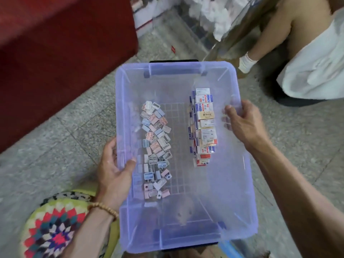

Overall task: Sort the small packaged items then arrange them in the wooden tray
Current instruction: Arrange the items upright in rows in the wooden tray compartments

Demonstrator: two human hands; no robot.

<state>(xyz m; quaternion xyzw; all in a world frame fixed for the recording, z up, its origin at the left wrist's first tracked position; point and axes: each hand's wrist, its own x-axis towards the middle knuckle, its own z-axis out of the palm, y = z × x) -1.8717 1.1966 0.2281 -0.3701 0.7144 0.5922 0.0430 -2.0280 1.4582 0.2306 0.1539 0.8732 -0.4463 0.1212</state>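
Gripping the bin (186, 75) by both long rims, your left hand (113, 170) and right hand (243, 120) were curled over the edges. Its packets (156, 149) and boxes (203, 125) looked light and loose, likely to slide; pinch each by its sides.

**Non-task items in view**

Speckled grey tiled floor (55, 131); dark red cabinet (61, 53) upper left; colourful crocheted cushion (55, 228) lower left; second person seated upper right, white garment (314, 67), white-gloved hand (245, 62) near floor; white packages (214, 13) stacked at top, blurred.
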